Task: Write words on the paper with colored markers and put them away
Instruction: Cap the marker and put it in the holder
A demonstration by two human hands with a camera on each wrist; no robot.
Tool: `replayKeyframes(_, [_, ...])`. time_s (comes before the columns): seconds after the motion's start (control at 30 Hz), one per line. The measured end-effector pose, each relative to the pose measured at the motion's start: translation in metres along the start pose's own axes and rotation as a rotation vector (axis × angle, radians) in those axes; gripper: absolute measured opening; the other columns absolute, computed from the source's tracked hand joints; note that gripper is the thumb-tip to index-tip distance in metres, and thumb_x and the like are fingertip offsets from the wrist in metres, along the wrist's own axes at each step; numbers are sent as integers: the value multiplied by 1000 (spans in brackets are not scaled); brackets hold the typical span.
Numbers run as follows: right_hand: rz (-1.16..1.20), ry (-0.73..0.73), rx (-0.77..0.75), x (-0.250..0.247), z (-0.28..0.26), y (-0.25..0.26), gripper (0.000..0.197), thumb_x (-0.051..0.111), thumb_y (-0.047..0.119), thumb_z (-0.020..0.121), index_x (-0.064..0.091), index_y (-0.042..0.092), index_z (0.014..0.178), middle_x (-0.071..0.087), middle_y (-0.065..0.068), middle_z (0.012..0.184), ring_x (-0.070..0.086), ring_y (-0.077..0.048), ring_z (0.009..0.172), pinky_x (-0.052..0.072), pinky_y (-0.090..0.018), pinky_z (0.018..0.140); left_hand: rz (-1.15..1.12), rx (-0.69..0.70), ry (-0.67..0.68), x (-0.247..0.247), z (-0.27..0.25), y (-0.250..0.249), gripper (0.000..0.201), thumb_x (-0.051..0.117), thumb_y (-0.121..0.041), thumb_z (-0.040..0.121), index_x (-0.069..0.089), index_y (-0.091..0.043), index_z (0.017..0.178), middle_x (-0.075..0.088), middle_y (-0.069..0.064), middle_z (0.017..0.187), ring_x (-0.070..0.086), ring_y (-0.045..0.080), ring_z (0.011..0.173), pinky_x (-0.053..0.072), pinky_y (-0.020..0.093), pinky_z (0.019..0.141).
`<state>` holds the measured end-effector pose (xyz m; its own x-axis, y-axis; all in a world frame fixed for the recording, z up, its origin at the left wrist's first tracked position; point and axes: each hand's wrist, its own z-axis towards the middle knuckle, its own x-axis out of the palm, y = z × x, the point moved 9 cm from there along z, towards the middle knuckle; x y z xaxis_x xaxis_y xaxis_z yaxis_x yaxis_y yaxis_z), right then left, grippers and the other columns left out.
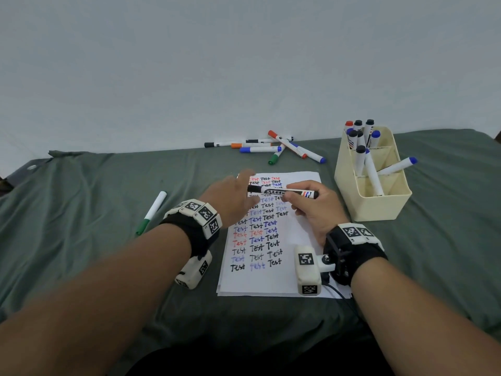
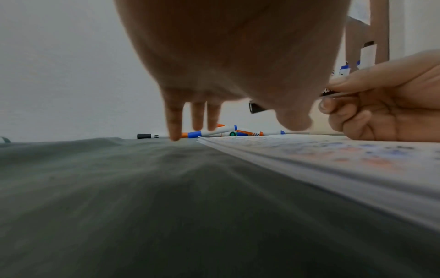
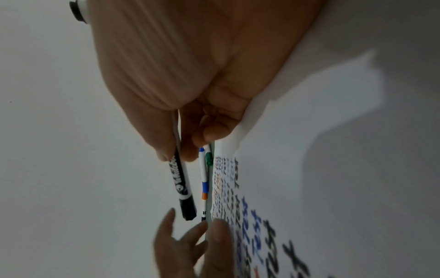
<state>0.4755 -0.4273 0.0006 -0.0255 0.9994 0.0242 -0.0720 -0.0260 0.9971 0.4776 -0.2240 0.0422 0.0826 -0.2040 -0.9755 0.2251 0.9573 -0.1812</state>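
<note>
My right hand [image 1: 315,210] pinches the black marker [image 1: 282,191] between thumb and forefinger, the other fingers curled under it, with the heel of the hand resting on the paper [image 1: 271,280]. The marker lies nearly level above the sheet, its long axis running left to right across the page; the black capped end points toward my left hand [image 1: 233,199] and the striped end sticks out past my right knuckles toward the cream organizer [image 1: 379,204]. My left hand is spread, fingers straight and apart, holding nothing; its fingertips reach toward the cap end of the marker, and from the wrist view the fingers [image 2: 175,120] hang down over the green cloth [image 1: 81,213] beside the paper's left edge. Whether any fingertip actually touches the cap I cannot tell, as the hand is blurred. The paper lies flat on the cloth in front of me, covered in rows of "Test" in black, blue and red. Beyond its far edge lies a loose pile of markers [image 1: 271,147] against the wall, a green-capped marker [image 1: 151,211] lies alone on the cloth to the left, and more markers stand in the organizer's compartments to the right of the sheet.
</note>
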Motion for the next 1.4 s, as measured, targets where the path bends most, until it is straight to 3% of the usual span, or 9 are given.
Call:
replayKeyframes(0.1, [18,-69,28,-8,2,-6,20,83,30,77,71,27,92,78,1,80,61,-4,59,51,-20,58,125,-84,214,32,-4,16,107,44,-86,76,-3,-30,154,25,9,160,28,29,145,33,51,113])
replayKeyframes(0.23, [67,-130,61,-14,2,-8,21,88,28,69,73,31,85,70,5,66,56,-9,54,50,-24,56,220,-179,459,68,-12,36,109,19,-95,71,-12,-32,155,-16,9,164,-9,33,151,5,55,121])
replayKeyframes(0.5, [150,-177,4,-15,-6,18,14,86,18,79,80,29,86,77,5,82,66,-4,68,56,-24,69,195,-186,503,73,-8,41,133,3,-105,43,-14,-35,154,-19,8,164,-12,33,151,4,55,119])
replayKeyframes(0.67, [-82,-207,-189,-15,-3,87,22,76,16,88,69,31,101,73,4,86,71,-14,78,62,-42,85,172,-184,503,71,-9,39,132,4,-104,44,-14,-34,154,-20,8,164,-13,34,151,2,55,119])
replayKeyframes(0.8, [-213,-368,-428,-53,-1,160,57,72,22,89,48,44,135,64,2,90,68,-11,81,57,-25,81,177,-195,499,69,-11,39,117,15,-99,63,-14,-34,155,-21,7,163,-14,33,151,1,55,120])
replayKeyframes(0.97, [-359,-485,-564,-102,-4,212,53,63,23,91,51,58,128,62,15,94,63,-1,73,51,-10,70,179,-199,494,66,-12,36,110,22,-95,71,-12,-33,156,-20,8,163,-14,33,151,1,55,120])
replayKeyframes(1.13, [-576,-422,-534,-116,3,201,46,65,20,92,59,51,126,63,12,100,59,1,73,45,-4,71,181,-198,474,65,-13,34,107,22,-93,74,-10,-33,156,-18,9,164,-14,33,151,1,55,121])
replayKeyframes(1.3, [-788,-337,-322,-116,11,158,26,61,32,99,69,39,123,69,13,101,62,2,85,54,-24,88,192,-197,467,64,-13,34,106,21,-93,75,-10,-33,156,-17,8,164,-12,33,151,2,55,120])
replayKeyframes(1.4, [-871,-313,-220,-112,12,141,30,54,36,102,65,35,129,72,8,113,65,-10,95,52,-28,88,195,-202,471,63,-13,34,107,21,-94,74,-10,-33,156,-17,8,164,-12,33,151,2,54,120])
